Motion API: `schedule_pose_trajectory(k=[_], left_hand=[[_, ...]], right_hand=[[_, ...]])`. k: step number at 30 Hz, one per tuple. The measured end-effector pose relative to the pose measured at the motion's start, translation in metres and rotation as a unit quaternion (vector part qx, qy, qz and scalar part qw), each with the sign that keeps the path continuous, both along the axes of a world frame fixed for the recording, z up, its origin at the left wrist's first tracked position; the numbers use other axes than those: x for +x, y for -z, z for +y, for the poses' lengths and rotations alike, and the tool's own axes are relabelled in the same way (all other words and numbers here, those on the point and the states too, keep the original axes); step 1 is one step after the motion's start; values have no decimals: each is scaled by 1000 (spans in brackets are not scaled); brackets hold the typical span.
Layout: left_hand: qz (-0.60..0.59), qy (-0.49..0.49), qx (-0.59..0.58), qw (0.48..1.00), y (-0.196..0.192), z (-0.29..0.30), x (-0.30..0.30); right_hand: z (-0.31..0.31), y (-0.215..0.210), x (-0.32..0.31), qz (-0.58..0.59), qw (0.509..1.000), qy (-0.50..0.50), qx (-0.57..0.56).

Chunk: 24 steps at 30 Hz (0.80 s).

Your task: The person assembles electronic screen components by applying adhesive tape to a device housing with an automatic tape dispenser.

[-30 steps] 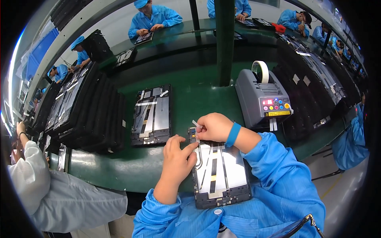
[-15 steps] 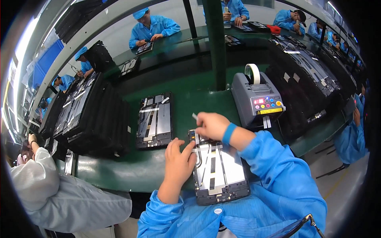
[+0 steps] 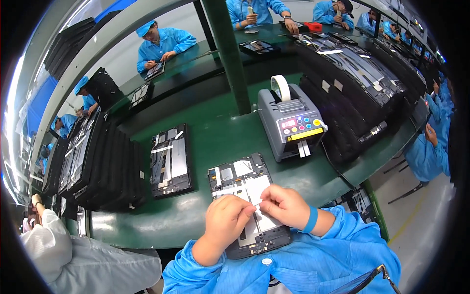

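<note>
In front of me a tablet (image 3: pixel 248 187) with its back off shows silver-white battery panels and dark circuit parts; its lower end is against my blue smock. Over its middle, my left hand (image 3: pixel 226 220) is closed in a pinch, thumb against finger. My right hand (image 3: pixel 286 208), with a blue band at the wrist, pinches close beside it. A small white strip of tape (image 3: pixel 257 207) shows between the two sets of fingertips; most of it is hidden by the fingers. To the left, a second opened tablet (image 3: pixel 169 159) lies on the green table.
A grey tape dispenser (image 3: pixel 292 120) with a white roll stands beyond my right hand, tape ends sticking out. Tall stacks of black trays holding tablets flank me, left (image 3: pixel 103 169) and right (image 3: pixel 338 103). A green post (image 3: pixel 229 59) rises ahead. Co-workers sit across and beside me.
My right hand has come down from the tablet's top end with the tape strip, meeting my left hand over the middle. The left hand has closed into a pinch. My view has shifted right.
</note>
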State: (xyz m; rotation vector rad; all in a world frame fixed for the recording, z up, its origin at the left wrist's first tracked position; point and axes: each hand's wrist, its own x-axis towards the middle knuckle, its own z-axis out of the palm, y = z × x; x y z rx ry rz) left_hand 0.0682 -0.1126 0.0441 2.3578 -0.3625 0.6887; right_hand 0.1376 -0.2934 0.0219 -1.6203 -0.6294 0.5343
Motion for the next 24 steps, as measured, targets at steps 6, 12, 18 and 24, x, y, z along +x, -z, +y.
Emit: schedule_pose_trajectory(k=[6, 12, 18, 24], left_hand=[[38, -147, 92, 984, -4, 22, 19], [121, -181, 176, 960, 19, 38, 10], [122, -142, 325, 927, 7, 31, 2], [155, -165, 272, 935, -21, 14, 8]], right_hand=[[-24, 15, 13, 6, 995, 88, 55], [-30, 49, 4, 85, 980, 111, 139], [-22, 57, -20, -64, 996, -19, 64], [-12, 51, -23, -40, 992, -87, 86]])
